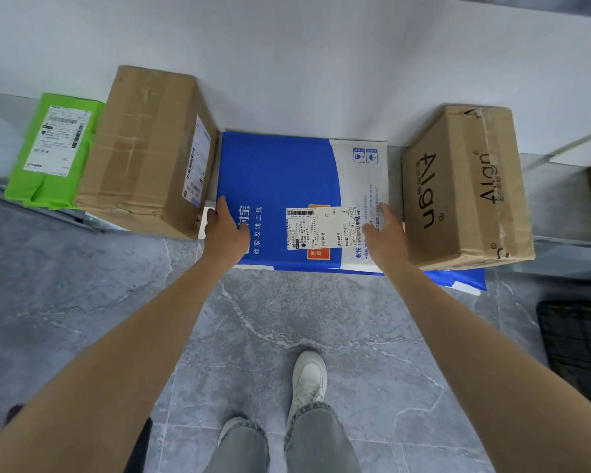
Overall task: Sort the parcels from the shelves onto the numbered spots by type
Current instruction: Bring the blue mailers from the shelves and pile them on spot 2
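A flat blue and white parcel [280, 179] with a white shipping label lies against the white wall, between two cardboard boxes. My left hand [224, 230] rests on its near left edge with fingers spread. Over the parcel's near right corner, beside the label, lies my right hand [386, 237], also with fingers apart. Neither hand visibly grips the parcel. A taped brown box [144, 151] stands to the left. Another brown box printed "Aign" [461, 189] stands to the right.
A green bagged parcel [52, 148] with a label lies at the far left beside the taped box. A blue sheet [458, 279] sticks out under the right box. A black crate [577, 343] sits at the right edge. My feet stand on grey marble floor [253, 319].
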